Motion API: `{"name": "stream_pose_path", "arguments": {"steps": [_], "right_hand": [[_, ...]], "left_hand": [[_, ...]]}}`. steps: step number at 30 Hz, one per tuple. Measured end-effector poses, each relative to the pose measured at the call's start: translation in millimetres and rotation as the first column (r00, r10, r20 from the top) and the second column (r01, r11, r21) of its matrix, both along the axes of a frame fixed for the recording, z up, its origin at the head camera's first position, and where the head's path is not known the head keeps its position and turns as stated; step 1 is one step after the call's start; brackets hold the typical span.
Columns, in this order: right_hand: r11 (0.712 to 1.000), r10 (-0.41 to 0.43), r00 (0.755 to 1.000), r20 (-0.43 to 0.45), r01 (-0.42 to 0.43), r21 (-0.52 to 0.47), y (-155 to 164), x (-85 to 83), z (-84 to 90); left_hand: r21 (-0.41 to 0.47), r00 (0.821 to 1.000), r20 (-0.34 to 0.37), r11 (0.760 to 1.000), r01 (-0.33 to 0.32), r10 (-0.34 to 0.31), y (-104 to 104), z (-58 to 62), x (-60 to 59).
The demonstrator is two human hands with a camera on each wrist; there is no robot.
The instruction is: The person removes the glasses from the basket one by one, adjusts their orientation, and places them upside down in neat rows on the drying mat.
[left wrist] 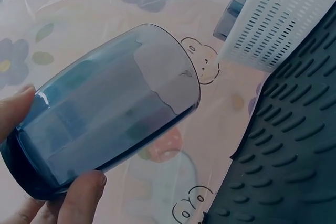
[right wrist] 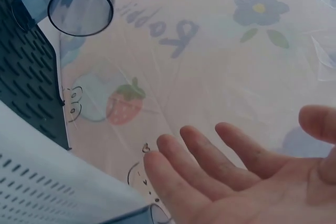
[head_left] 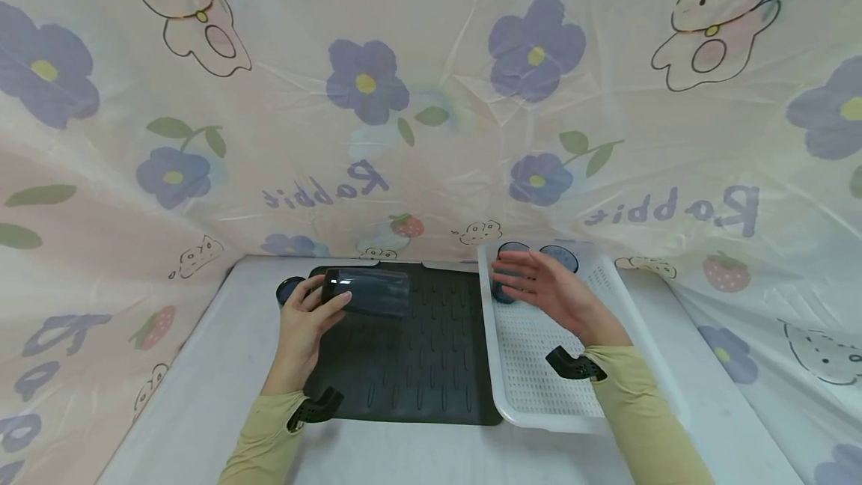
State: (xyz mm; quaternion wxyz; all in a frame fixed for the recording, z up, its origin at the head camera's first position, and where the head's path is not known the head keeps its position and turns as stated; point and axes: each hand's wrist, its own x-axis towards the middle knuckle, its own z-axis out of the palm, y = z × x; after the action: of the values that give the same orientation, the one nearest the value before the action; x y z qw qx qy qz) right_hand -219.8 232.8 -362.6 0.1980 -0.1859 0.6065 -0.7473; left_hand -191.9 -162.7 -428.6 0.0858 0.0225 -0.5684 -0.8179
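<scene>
My left hand (head_left: 303, 331) grips a clear blue tumbler (head_left: 370, 292) near its thick base. In the head view the glass lies sideways in the air over the dark mat (head_left: 417, 365), its mouth toward the right. The left wrist view shows thumb and fingers around the base of this tumbler (left wrist: 110, 103). My right hand (head_left: 555, 294) is raised over the white basket (head_left: 494, 365), fingers extended and nothing in them. Close to its fingertips, blue glasses (head_left: 560, 257) stand at the basket's far end, partly covered by the hand.
Another blue glass (head_left: 288, 290) stands at the mat's far left corner, partly behind my left hand. The ridged mat and the perforated basket sit side by side on a white table (head_left: 222, 365). A printed plastic sheet (head_left: 431, 96) rises behind them.
</scene>
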Motion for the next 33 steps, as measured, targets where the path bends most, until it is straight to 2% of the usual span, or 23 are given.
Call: {"name": "stream_pose_path", "arguments": {"steps": [14, 27, 33], "right_hand": [[0.999, -0.032, 0.999, -0.029, 0.033, 0.037, 30, 4.2, -1.1], [0.996, -0.081, 0.996, -0.024, 0.081, 0.026, 55, 7.7, -0.5], [0.994, -0.1, 0.99, -0.095, 0.104, 0.031, 64, 11.3, -3.4]], "left_hand": [[-0.044, 0.999, -0.001, 0.998, -0.033, 0.033, -13, 1.2, 2.3], [-0.165, 0.994, -0.005, 0.98, -0.11, 0.111, -20, 0.4, 0.1], [-0.216, 0.993, -0.009, 0.97, -0.115, 0.116, -20, -2.4, 0.9]]}}
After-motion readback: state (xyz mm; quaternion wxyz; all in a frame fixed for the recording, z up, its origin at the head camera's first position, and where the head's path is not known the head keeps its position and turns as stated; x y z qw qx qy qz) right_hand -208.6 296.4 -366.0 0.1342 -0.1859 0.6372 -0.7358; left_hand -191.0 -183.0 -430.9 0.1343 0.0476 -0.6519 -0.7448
